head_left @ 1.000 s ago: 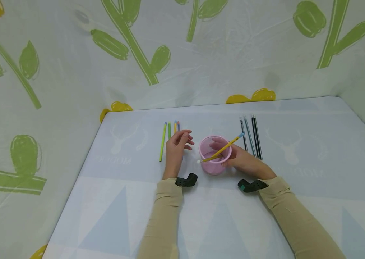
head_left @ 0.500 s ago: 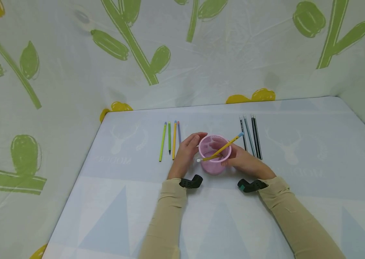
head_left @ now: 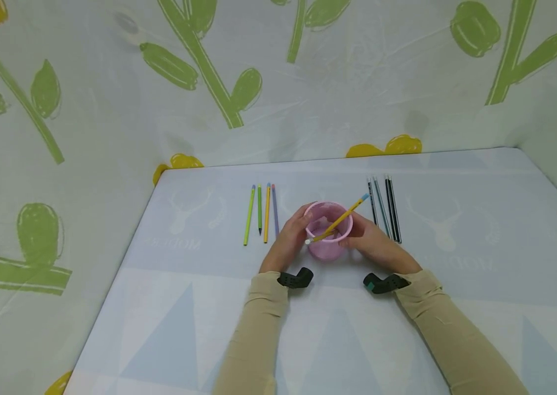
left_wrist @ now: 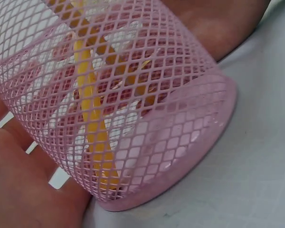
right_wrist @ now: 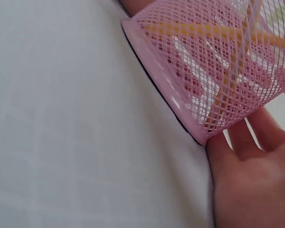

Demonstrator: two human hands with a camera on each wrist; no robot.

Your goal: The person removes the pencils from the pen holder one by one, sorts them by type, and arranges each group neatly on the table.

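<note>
A pink mesh pencil cup (head_left: 327,250) stands between the two hands in the head view. My left hand (head_left: 286,240) holds its left side, thumb by the rim. From the right, my right hand (head_left: 379,248) grips the other side, its fingers partly hidden behind the cup. Two yellow pencils lean crossed inside: one with a blue end (head_left: 350,212) points up right, another with a white eraser (head_left: 318,238) sticks out front left. Through the mesh in the left wrist view a yellow pencil (left_wrist: 88,95) shows, with the cup's solid pink base rim (left_wrist: 180,175) close to the tabletop.
Left of the cup lie a light green pencil (head_left: 249,215), a green one (head_left: 260,211), an orange one (head_left: 266,214) and a purple one (head_left: 275,206). Several dark pencils (head_left: 393,211), one of them teal (head_left: 381,204), lie at the right. A flowered curtain (head_left: 347,104) hangs behind the table.
My left hand has come rightward from beside the coloured pencils and taken hold of the cup. The cup has shifted slightly away. My right hand has stayed on it.
</note>
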